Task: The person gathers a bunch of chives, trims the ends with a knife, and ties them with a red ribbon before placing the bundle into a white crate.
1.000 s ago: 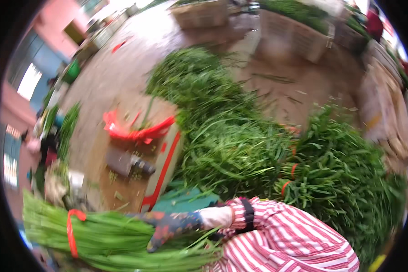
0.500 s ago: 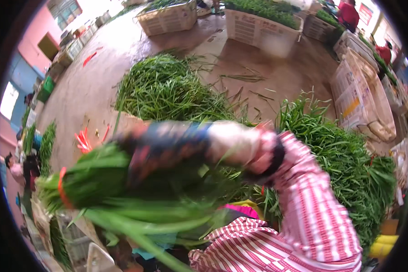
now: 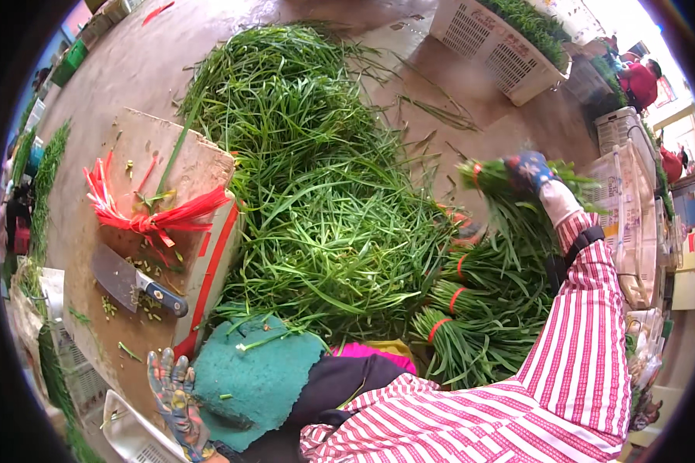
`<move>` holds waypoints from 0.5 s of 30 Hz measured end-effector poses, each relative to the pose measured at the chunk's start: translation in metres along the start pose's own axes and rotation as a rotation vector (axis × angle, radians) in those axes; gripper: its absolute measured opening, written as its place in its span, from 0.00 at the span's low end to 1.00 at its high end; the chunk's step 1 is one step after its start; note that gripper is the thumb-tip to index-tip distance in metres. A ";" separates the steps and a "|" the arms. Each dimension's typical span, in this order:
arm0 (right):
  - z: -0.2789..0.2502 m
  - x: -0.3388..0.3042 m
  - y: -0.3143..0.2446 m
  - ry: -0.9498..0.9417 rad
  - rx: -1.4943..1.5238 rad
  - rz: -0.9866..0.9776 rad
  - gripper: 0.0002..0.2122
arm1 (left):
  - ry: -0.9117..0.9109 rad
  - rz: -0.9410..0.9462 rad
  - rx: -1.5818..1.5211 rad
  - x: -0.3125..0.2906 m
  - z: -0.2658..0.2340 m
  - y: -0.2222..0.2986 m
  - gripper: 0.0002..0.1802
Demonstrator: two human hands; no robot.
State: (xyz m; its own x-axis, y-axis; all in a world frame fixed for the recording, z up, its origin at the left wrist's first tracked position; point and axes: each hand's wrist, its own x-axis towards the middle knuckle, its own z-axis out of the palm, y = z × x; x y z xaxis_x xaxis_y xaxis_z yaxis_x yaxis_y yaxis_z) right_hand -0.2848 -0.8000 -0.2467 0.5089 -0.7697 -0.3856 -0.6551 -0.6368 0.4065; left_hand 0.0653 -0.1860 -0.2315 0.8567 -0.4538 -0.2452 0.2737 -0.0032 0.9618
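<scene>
So the right hand (image 3: 534, 171) in its patterned glove is way out to the right, over a bundle of greens (image 3: 496, 184) with a red tie. Fingers are curled over the leaves, but can't tell if they're squeezing or loosening. The left hand (image 3: 176, 401), gloved too, is down low with its fingers loosely spread, nothing in it, right beside a teal cloth (image 3: 259, 374).

That bundle's at the far end of a row of tied bunches (image 3: 439, 312); whether it's touching them, I can't say. I count at least three red bands in the row, so I'd call those done. The big loose pile (image 3: 309, 170) in the middle is a tangle with no bands I can see, so my guess is loads left.

On the left, a knife (image 3: 137, 285) and a bunch of red strips (image 3: 143, 222) sit on a board (image 3: 185, 150). Further out, there's a white crate (image 3: 494, 52) with more greens.
</scene>
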 end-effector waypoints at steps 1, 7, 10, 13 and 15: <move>0.028 -0.004 0.016 -0.037 -0.057 -0.016 0.09 | -0.044 0.029 0.069 -0.001 0.006 0.003 0.45; 0.195 -0.037 0.063 -0.313 0.137 0.007 0.13 | 0.054 0.010 0.276 0.002 0.032 0.009 0.43; 0.218 -0.078 0.063 -0.375 0.529 0.308 0.14 | 0.032 0.053 0.330 0.003 0.030 0.004 0.43; 0.177 -0.080 0.036 -0.644 0.426 0.184 0.19 | -0.036 0.133 0.327 -0.001 0.016 -0.006 0.42; 0.182 -0.076 0.025 -0.670 0.363 0.157 0.20 | -0.143 0.222 0.339 -0.003 0.001 -0.008 0.41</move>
State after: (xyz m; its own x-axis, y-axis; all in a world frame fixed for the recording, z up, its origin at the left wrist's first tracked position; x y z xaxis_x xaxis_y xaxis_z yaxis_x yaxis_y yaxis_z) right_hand -0.4413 -0.7490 -0.3576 0.0248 -0.5841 -0.8113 -0.8923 -0.3788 0.2455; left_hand 0.0599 -0.1859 -0.2385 0.8026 -0.5957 -0.0313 -0.0905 -0.1735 0.9807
